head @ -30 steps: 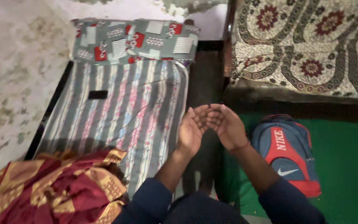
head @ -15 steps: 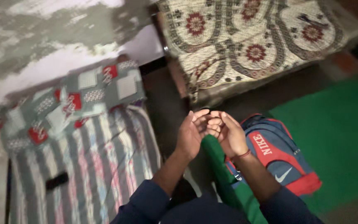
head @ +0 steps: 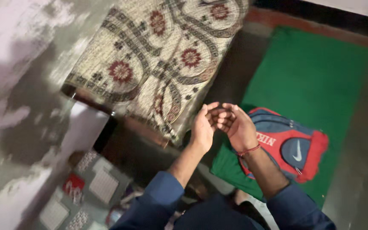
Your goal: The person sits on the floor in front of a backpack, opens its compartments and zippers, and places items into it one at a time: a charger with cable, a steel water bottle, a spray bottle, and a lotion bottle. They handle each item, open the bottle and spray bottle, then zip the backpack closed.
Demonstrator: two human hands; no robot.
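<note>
Now our 2 hands, left hand and right hand, stay cupped together fingertip to fingertip, holding nothing visible, above the red-and-blue fabric backpack on the green floor mat; only our view has swung toward the patterned cream bedspread.

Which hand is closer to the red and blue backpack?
Right. The right hand hovers at the backpack's edge; the left hand is farther, on its far side.

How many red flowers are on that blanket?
3 clear on the patterned blanket: one at left, one in the middle, one at the top edge. Others may be hidden beyond the frame.
</note>
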